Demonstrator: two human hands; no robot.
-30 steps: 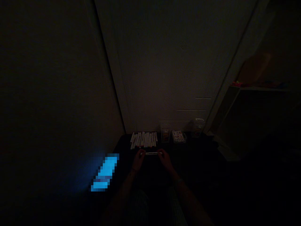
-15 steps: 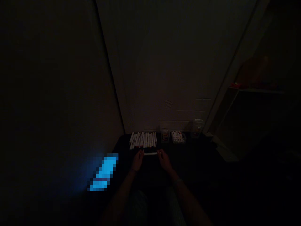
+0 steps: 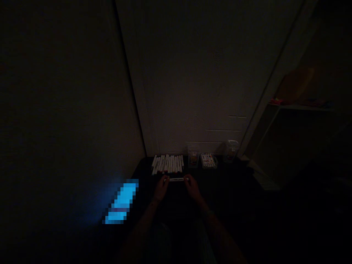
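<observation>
A white marker [image 3: 176, 179] lies crosswise between my hands, with dark print along its barrel. My left hand [image 3: 161, 187] pinches its left end, and my right hand [image 3: 191, 186] pinches the right end. Just beyond them a row of several white markers [image 3: 167, 164] lies side by side on the dark tabletop [image 3: 220, 187]. Some of these have coloured or dark ends, but the dim light hides most detail.
Right of the row stand a clear plastic case [image 3: 193, 157], a case packed with white markers [image 3: 208, 160] and another clear case [image 3: 231, 151]. A pale wall [image 3: 198, 91] rises behind. A blurred, glowing blue screen [image 3: 121, 201] is at left; a shelf [image 3: 302, 107] at right.
Both hands keep their hold on the marker and have barely moved. The marker looks slightly turned, its dark print now showing more. The scene is slightly brighter.
</observation>
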